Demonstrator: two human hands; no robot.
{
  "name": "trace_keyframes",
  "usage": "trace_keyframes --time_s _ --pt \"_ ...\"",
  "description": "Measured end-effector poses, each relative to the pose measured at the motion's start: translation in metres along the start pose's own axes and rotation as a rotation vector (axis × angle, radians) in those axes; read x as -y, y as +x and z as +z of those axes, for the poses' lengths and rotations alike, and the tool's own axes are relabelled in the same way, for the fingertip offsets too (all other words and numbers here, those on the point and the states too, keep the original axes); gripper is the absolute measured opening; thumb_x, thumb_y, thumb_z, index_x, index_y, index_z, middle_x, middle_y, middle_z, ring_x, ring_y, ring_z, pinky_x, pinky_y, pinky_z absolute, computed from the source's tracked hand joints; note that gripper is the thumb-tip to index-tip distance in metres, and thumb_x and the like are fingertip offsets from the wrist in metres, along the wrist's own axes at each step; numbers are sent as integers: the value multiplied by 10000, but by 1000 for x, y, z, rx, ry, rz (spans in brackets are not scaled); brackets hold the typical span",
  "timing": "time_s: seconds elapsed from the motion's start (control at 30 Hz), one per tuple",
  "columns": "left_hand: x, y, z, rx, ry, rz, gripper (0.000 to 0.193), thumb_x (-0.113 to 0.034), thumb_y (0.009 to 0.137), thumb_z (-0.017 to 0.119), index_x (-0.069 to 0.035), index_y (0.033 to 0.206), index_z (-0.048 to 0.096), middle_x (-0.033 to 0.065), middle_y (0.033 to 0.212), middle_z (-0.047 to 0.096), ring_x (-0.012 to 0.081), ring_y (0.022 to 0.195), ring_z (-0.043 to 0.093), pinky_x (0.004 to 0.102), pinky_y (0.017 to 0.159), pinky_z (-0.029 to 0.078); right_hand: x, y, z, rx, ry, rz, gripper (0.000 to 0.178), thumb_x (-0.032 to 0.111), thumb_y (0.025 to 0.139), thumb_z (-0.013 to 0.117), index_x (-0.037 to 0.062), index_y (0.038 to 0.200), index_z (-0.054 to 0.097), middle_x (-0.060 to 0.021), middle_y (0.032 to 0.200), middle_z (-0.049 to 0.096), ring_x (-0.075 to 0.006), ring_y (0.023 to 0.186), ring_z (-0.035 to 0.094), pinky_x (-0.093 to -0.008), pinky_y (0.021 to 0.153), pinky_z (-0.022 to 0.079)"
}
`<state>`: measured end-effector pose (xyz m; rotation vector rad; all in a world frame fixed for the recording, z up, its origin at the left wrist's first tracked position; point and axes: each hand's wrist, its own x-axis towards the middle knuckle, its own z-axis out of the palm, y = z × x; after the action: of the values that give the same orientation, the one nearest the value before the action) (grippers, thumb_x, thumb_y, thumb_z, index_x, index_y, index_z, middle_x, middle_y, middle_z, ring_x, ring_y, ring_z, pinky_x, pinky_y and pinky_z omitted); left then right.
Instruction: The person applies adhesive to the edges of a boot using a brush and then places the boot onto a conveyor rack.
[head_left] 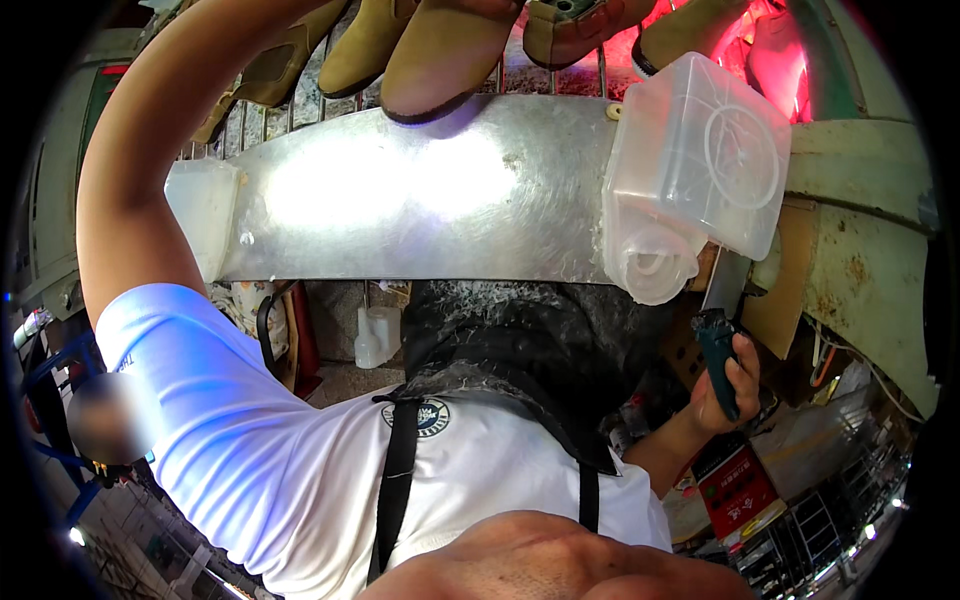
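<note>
My right hand is low on the right, closed around the dark teal handle of a tool. The tool's flat metal blade points up toward a translucent plastic container. My left forearm rises along the left side toward a row of tan suede boots on a wire rack at the top. My left hand itself is cut off at the top edge. I see my white shirt and black apron below.
A shiny curved metal plate runs under the boots. A small translucent tub sits at its left end and a white plastic bottle stands below it. Red light glows at the top right. A red package lies at the lower right.
</note>
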<state>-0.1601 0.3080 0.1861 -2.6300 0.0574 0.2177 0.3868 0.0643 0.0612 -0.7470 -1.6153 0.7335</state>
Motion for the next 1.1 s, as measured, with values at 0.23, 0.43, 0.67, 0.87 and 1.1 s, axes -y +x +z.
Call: trace_keyframes --time_s 0.23,0.43,0.67,0.87,1.1 --pt "25 -3 34 5 66 32 361 -198 866 570 -99 1205 647 36 1187 659 199 1164 608 374 1028 454 2 -1 3 -23 -74 8 179 54 913 645 1 1073 706 -322 1205 666 -424 1091 686 -485 939 591" --pt "48 -4 62 -22 10 66 370 -201 877 566 -86 1221 638 44 1111 661 218 1119 617 388 999 467 3 -8 -14 80 -2 2 242 128 1037 509 -5 1159 670 -318 1325 606 -427 1204 619 -523 1011 549" --pt "71 0 91 -70 39 136 331 -219 892 563 -120 1195 648 19 1068 661 199 1082 622 386 948 468 8 -11 -17 116 -54 -4 221 129 1038 526 17 1197 632 -310 1357 573 -417 1226 597 -519 1002 554" --pt "88 5 110 -97 71 178 292 -242 902 560 -159 1164 658 -8 1028 659 175 1048 624 379 898 468 5 -17 -26 114 -118 24 229 139 1033 553 35 1229 612 -305 1360 565 -418 1232 585 -528 1014 543" --pt "98 5 143 -138 127 188 245 -255 899 565 -196 1115 666 -27 1002 659 164 1033 624 378 878 460 6 -2 -17 123 40 88 221 156 1032 553 49 1208 633 -294 1362 567 -422 1226 581 -539 1018 527"
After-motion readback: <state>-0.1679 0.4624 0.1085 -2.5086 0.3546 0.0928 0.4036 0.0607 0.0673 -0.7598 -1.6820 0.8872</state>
